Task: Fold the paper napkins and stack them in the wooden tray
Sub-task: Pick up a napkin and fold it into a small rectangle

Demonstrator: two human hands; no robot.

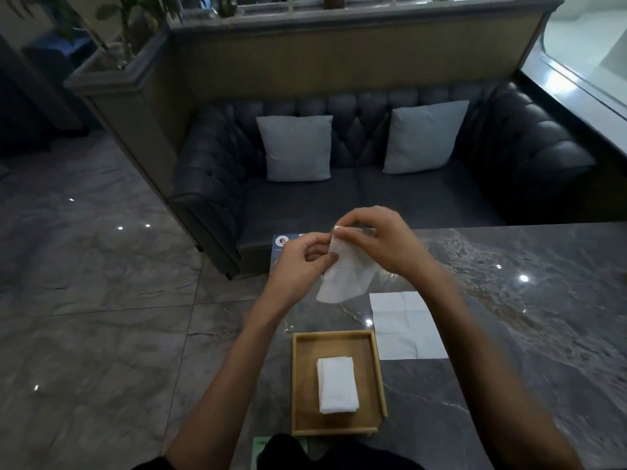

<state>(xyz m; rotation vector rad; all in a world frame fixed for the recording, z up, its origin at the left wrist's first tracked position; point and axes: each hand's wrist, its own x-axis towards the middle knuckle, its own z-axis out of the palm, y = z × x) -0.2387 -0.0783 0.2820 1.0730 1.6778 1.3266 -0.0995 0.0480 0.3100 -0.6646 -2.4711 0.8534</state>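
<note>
A white paper napkin (346, 273) hangs in the air above the table, partly folded. My left hand (298, 262) pinches its left edge and my right hand (376, 239) pinches its top corner. Below, near the table's front edge, sits the square wooden tray (298, 385) with a small stack of folded napkins (337, 385) in its middle. An unfolded flat napkin (403, 323) lies on the table just right of the tray, partly under my right forearm.
The dark marble table (526, 317) stretches to the right. A printed card (280, 244) lies at its far left corner. A green item (261, 446) pokes out at the near edge. Beyond the table stands a dark sofa (373, 195) with two pillows.
</note>
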